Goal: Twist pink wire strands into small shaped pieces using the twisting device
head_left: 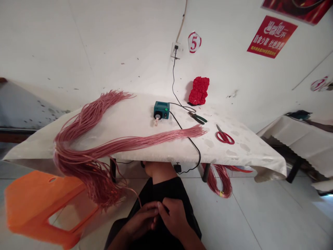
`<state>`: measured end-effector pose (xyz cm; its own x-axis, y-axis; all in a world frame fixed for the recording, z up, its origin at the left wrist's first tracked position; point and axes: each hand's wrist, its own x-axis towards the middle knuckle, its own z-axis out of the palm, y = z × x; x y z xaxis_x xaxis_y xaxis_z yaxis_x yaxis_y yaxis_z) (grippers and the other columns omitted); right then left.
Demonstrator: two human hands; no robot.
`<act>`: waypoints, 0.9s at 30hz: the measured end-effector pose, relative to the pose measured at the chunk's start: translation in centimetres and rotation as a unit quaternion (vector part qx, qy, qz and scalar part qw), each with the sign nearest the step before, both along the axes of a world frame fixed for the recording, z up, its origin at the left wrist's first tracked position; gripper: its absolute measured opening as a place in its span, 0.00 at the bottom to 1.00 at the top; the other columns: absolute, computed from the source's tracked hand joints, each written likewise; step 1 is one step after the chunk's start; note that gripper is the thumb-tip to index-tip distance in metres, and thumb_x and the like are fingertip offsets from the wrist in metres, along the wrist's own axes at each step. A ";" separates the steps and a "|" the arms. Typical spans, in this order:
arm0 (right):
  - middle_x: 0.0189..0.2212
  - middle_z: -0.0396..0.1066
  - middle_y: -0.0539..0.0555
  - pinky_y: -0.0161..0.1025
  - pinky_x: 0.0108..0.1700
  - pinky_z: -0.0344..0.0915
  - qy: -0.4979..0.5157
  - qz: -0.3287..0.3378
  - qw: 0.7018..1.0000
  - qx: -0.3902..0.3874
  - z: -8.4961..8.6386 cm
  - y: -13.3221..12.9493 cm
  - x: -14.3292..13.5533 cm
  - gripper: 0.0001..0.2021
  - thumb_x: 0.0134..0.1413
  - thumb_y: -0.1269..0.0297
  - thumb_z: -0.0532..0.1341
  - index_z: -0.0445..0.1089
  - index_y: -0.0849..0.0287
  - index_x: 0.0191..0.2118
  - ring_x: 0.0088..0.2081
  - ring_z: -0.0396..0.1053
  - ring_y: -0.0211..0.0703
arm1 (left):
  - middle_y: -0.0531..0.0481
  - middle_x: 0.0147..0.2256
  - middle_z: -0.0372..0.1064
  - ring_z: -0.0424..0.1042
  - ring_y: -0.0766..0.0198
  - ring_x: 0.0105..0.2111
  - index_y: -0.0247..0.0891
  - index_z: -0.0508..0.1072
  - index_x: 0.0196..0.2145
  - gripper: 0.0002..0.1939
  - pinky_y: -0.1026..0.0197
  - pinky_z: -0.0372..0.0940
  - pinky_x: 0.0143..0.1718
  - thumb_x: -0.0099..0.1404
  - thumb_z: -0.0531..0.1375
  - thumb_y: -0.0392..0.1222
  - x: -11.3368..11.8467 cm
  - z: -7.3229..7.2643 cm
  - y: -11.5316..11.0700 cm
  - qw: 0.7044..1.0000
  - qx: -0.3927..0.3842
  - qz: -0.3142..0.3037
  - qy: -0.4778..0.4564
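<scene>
Over my lap, my left hand (144,219) is closed, its fingers pinched around one thin pink strand (135,193). That strand runs up to a large bundle of pink strands (85,149) draped over the table's left front edge. My right hand (173,216) is closed too, thumb and forefinger meeting the left fingertips. Whatever lies between its fingertips is too small to make out. Ahead on the table sits a small green motor box (161,110) with a pale clip-like piece (156,121) at its front.
Cutting pliers (197,118) and red-handled scissors (224,136) lie on the white-covered table (244,152). A red fluffy object (199,91) stands by the wall. The box's black cable (199,156) hangs over the front edge. An orange stool (28,205) is at left, a coiled strand bundle (221,184) below right.
</scene>
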<state>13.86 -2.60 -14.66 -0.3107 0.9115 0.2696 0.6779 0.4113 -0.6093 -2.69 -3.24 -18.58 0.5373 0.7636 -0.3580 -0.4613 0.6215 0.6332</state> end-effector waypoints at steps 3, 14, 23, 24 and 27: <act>0.16 0.60 0.46 0.35 0.26 0.42 -0.007 -0.009 1.000 -0.014 0.2 0.0 0.0 0.22 0.65 0.57 0.53 0.58 0.60 0.20 0.20 0.55 0.31 | 0.56 0.21 0.61 0.60 0.74 0.18 0.33 0.74 0.34 0.15 0.69 0.53 0.22 0.55 0.71 0.44 0.0 0.0 0.0 1.000 0.004 -0.003 -0.005; 0.17 0.60 0.46 0.36 0.27 0.43 0.010 -0.006 1.000 -0.024 0.4 -0.2 0.0 0.20 0.65 0.59 0.54 0.58 0.60 0.20 0.21 0.55 0.31 | 0.55 0.20 0.61 0.59 0.73 0.18 0.33 0.72 0.32 0.13 0.67 0.49 0.22 0.56 0.69 0.44 0.2 0.0 0.1 1.000 0.020 -0.004 -0.018; 0.16 0.61 0.47 0.35 0.27 0.44 0.001 -0.011 1.000 -0.012 0.4 0.0 -0.1 0.22 0.66 0.59 0.53 0.58 0.59 0.20 0.20 0.57 0.31 | 0.56 0.19 0.61 0.59 0.73 0.18 0.33 0.72 0.34 0.13 0.66 0.48 0.22 0.57 0.69 0.43 0.3 -0.4 0.1 0.999 0.019 -0.006 -0.034; 0.16 0.62 0.47 0.35 0.27 0.45 0.000 -0.009 1.000 -0.008 0.3 0.0 0.0 0.22 0.66 0.59 0.52 0.59 0.59 0.20 0.20 0.58 0.31 | 0.56 0.19 0.61 0.59 0.73 0.18 0.33 0.72 0.34 0.13 0.66 0.48 0.22 0.57 0.69 0.43 0.3 -0.6 0.1 0.999 0.018 -0.006 -0.036; 0.17 0.64 0.48 0.35 0.27 0.48 0.006 0.006 1.000 0.005 0.0 -0.2 0.1 0.23 0.69 0.57 0.50 0.60 0.59 0.20 0.20 0.62 0.32 | 0.56 0.19 0.62 0.60 0.71 0.18 0.34 0.73 0.35 0.13 0.66 0.49 0.22 0.55 0.70 0.42 0.4 -0.8 0.0 0.999 0.015 -0.005 -0.037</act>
<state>14.00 -2.77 -14.70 -0.3184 0.9048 0.2828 0.6657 0.4258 -0.6127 -2.26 -3.25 -19.38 0.5694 0.7677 -0.2941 -0.5011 0.6077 0.6161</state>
